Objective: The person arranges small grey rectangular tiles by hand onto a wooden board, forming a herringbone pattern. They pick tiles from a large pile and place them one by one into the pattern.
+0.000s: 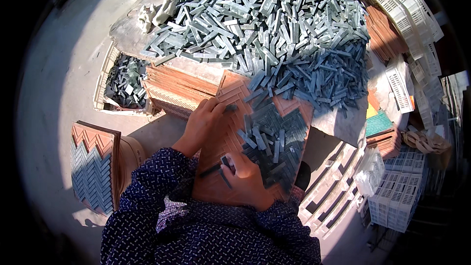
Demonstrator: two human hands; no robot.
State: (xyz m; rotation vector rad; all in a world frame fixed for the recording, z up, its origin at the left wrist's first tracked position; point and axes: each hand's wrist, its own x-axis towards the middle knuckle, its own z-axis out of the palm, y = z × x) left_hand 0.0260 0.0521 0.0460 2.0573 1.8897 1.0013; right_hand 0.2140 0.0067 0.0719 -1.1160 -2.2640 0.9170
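Note:
Across my lap lies an orange-brown panel (223,140) with a herringbone pattern of slots. Dark green-grey stone strips (289,159) fill much of its right side, and several loose ones (262,140) lie on top of them. My left hand (202,121) is over the upper left part of the panel, its fingers closed at the end of a short dark strip (229,108). Lower down, my right hand (244,179) is closed around stone strips (226,176) whose ends stick out on its left. Another dark strip (211,170) rests on the panel left of that hand.
A big heap of stone strips (274,19) covers the table ahead. Left stand a crate of dark pieces (126,81), stacked panels (179,86) and a filled herringbone panel (91,174). Pale gloves (167,5) lie behind. Right are a slatted pallet (326,191) and plastic crates (397,198).

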